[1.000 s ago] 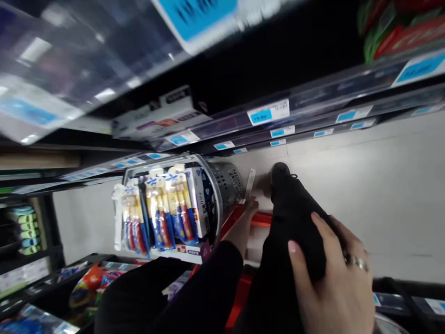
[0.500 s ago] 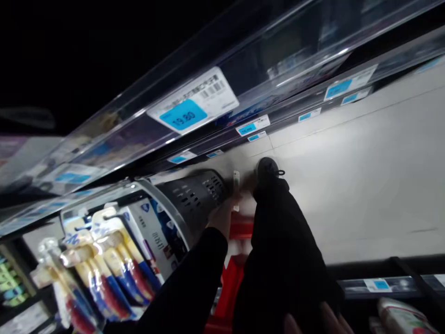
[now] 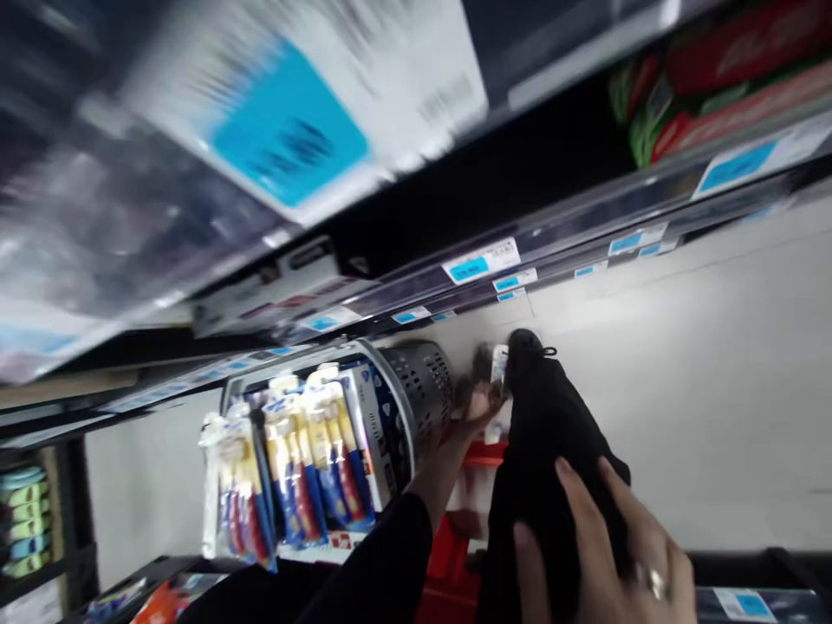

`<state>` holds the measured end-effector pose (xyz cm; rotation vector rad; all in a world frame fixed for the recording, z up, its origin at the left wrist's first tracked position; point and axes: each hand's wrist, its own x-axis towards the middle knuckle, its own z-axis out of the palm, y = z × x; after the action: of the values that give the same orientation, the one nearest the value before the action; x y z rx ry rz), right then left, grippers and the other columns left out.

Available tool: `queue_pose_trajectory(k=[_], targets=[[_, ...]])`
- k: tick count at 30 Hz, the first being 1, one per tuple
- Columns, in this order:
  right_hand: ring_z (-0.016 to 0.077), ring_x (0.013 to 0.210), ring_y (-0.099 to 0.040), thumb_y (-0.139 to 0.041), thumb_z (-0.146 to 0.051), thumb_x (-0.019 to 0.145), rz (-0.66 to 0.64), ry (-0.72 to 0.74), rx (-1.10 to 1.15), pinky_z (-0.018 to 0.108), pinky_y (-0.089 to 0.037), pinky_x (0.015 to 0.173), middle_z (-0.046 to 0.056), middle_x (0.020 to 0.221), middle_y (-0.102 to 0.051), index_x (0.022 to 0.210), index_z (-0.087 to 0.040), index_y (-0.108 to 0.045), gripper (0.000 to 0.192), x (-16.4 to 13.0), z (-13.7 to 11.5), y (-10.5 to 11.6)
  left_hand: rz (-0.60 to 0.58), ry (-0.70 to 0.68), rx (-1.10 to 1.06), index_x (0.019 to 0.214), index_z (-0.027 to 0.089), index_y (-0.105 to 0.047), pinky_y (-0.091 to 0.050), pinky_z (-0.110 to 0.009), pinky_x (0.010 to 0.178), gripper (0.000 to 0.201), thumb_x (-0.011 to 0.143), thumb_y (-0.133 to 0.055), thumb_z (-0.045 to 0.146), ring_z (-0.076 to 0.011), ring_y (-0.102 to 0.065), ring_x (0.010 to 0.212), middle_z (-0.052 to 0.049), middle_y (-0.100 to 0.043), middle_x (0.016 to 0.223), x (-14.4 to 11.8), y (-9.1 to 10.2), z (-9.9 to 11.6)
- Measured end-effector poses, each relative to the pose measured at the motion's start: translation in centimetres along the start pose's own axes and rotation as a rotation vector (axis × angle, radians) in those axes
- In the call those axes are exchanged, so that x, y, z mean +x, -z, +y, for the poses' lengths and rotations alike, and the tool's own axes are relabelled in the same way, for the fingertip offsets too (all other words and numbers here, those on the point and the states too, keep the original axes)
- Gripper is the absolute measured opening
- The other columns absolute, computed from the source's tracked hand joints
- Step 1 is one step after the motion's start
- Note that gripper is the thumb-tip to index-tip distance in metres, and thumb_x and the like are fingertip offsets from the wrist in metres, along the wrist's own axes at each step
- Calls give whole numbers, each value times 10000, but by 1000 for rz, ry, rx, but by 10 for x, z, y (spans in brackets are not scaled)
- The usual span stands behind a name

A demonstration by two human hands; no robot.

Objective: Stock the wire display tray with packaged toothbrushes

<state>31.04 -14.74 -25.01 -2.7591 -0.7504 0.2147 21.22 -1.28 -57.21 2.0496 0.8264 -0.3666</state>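
My left hand (image 3: pixel 479 406) reaches down to the floor in a black sleeve, its fingers pinching a small white item (image 3: pixel 499 364) that is too blurred to identify. It sits between a grey perforated basket (image 3: pixel 425 386) and my black shoe (image 3: pixel 525 344). The basket is packed with toothbrush packs (image 3: pixel 305 464) in blue, yellow and red. My right hand (image 3: pixel 607 550), a ring on one finger, lies with fingers spread on my black trouser leg (image 3: pixel 546 442).
Shelf edges with blue-and-white price labels (image 3: pixel 482 260) run diagonally above, one large blurred label (image 3: pixel 292 130) very close. Red and green packs (image 3: pixel 702 78) sit top right. Something red (image 3: pixel 481 455) lies under my arm. Pale floor tiles (image 3: pixel 715 373) stretch to the right.
The view swung back down and right, so the toothbrush basket is in full sight again. My left hand with the white item moved closer to my shoe. My right hand reappears on the leg.
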Motion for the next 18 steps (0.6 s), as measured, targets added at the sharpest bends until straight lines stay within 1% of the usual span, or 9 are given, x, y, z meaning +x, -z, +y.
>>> queue_pose_trajectory(k=[3,6,8,10,12,14,16,17,18], targets=[[318,1047,-483,-414,-527,855,27,-16,5,454,-420,806,145,1260,-492,1233,-198,-564,524,1,3,1,115,-33,1,822,144,-494,-423,-268,775,30,795,-507,140,-123,-505,815,-28,-501,868,-32,25,40],[320,1100,-463,-376,-530,880,96,-37,74,480,-372,911,174,1226,-513,1185,-127,-581,545,-4,12,1,244,-53,-46,849,187,-451,-440,-254,766,102,775,-503,139,-116,-515,790,-8,-505,861,-82,61,85],[322,1096,-474,-364,-577,874,149,-9,196,502,-346,945,169,1166,-556,1149,-109,-584,586,-9,16,3,333,-73,-91,914,199,-441,-457,-274,778,139,785,-490,179,-128,-539,793,-9,-524,864,-125,88,113],[283,1004,-540,-380,-634,845,104,44,440,481,-385,921,144,1110,-591,1203,-127,-529,638,-17,16,8,368,-160,-83,986,199,-442,-469,-301,822,229,771,-517,225,-155,-573,871,-48,-550,986,-171,112,136],[193,793,-596,-419,-629,832,-100,84,774,375,-475,796,117,1004,-624,1306,-134,-416,685,-27,11,18,283,-250,-25,1036,199,-449,-489,-307,789,360,727,-595,314,-180,-599,868,-72,-557,1068,-216,129,153],[136,586,-560,-487,-611,807,-373,84,978,271,-483,606,69,798,-631,1292,-112,-418,698,-40,3,32,186,-296,43,1074,203,-454,-502,-310,729,465,696,-640,401,-193,-618,806,-73,-574,1067,-256,138,162],[131,507,-533,-578,-604,751,-589,86,972,237,-458,520,31,628,-590,1153,-95,-531,650,-54,-6,49,183,-320,74,1112,208,-446,-507,-319,726,492,718,-626,443,-197,-625,788,-72,-587,1058,-289,138,162],[138,504,-540,-612,-604,722,-654,96,929,234,-459,518,29,592,-580,1074,-91,-571,624,-59,-11,57,223,-338,69,1127,209,-441,-506,-327,757,492,733,-615,446,-203,-626,821,-77,-585,1075,-302,136,158],[146,512,-554,-628,-612,701,-680,106,883,235,-469,533,34,584,-584,1009,-90,-593,607,-63,-15,65,283,-356,50,1144,206,-434,-501,-336,800,500,743,-609,447,-211,-620,877,-86,-578,1102,-314,133,152]])
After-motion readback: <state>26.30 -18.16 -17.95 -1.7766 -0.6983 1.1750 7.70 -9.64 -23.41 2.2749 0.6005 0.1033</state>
